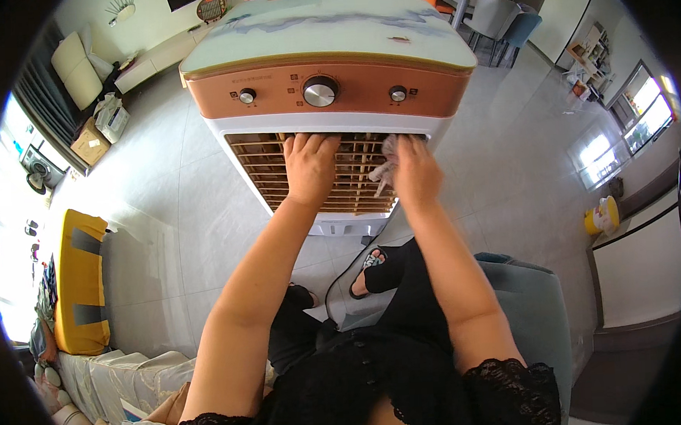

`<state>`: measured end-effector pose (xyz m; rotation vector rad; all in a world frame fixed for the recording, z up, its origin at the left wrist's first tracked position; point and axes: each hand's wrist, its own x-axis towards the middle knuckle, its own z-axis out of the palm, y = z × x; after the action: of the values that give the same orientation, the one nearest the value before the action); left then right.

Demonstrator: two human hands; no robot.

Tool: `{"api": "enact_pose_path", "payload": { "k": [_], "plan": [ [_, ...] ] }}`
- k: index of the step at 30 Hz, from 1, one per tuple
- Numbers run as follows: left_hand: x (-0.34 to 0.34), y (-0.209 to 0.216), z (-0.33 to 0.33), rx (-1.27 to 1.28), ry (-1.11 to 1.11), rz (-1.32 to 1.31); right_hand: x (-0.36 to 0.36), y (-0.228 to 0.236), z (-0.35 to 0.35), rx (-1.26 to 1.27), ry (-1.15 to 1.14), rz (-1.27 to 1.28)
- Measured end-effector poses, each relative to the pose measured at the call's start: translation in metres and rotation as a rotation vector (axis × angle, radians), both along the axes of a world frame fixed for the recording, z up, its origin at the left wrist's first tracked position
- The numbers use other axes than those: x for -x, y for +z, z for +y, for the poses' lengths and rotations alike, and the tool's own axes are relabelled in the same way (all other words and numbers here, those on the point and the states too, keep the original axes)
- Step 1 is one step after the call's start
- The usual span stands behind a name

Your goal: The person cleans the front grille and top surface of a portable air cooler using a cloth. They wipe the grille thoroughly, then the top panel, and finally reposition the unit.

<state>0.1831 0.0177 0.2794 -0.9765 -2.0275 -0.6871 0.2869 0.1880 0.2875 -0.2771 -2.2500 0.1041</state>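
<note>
A tall white appliance with a copper-coloured front panel (275,101) and three round knobs stands in front of me. Below the panel is its brown slatted grille (266,166). My left hand (310,167) rests against the upper middle of the grille, fingers hooked at its top edge with the tips hidden between the slats. At the grille's upper right corner, my right hand (416,171) is closed on a crumpled greyish-pink cloth (385,169), which hangs out to the left of the fingers. That hand looks slightly blurred.
The appliance has a glossy patterned top (325,27). A black cord (336,281) runs over the grey tiled floor by my feet. A yellow padded piece (81,281) stands left, a blue-grey chair (527,311) right under me, and a yellow bucket (603,216) far right.
</note>
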Motion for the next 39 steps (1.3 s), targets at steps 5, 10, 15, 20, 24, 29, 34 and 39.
{"api": "enact_pose_path", "payload": {
  "k": [5,10,15,20,24,29,34,39],
  "plan": [
    [0.001,-0.001,0.0,-0.05,-0.034,-0.023,0.012,0.002,-0.031,0.05,0.042,-0.161],
    [-0.003,0.0,-0.005,-0.002,-0.032,-0.057,-0.022,0.012,0.001,0.157,0.01,-0.21],
    [-0.003,0.0,-0.004,-0.026,-0.037,-0.077,-0.009,-0.007,-0.027,0.015,0.015,-0.092],
    [-0.008,-0.001,-0.005,-0.032,-0.054,-0.113,-0.011,-0.012,-0.04,0.107,0.076,-0.06],
    [-0.007,-0.002,-0.009,-0.012,-0.059,-0.126,-0.015,-0.007,-0.041,0.228,0.078,-0.192],
    [-0.011,-0.005,-0.008,-0.048,-0.053,-0.121,-0.006,-0.025,-0.051,0.204,0.072,-0.03],
    [-0.02,-0.005,-0.009,-0.216,-0.103,-0.124,-0.008,-0.025,-0.051,0.545,0.374,0.274],
    [-0.065,0.017,0.025,-0.661,-0.177,-0.866,-0.045,-0.034,-0.042,0.733,0.295,0.253]
  ]
}}
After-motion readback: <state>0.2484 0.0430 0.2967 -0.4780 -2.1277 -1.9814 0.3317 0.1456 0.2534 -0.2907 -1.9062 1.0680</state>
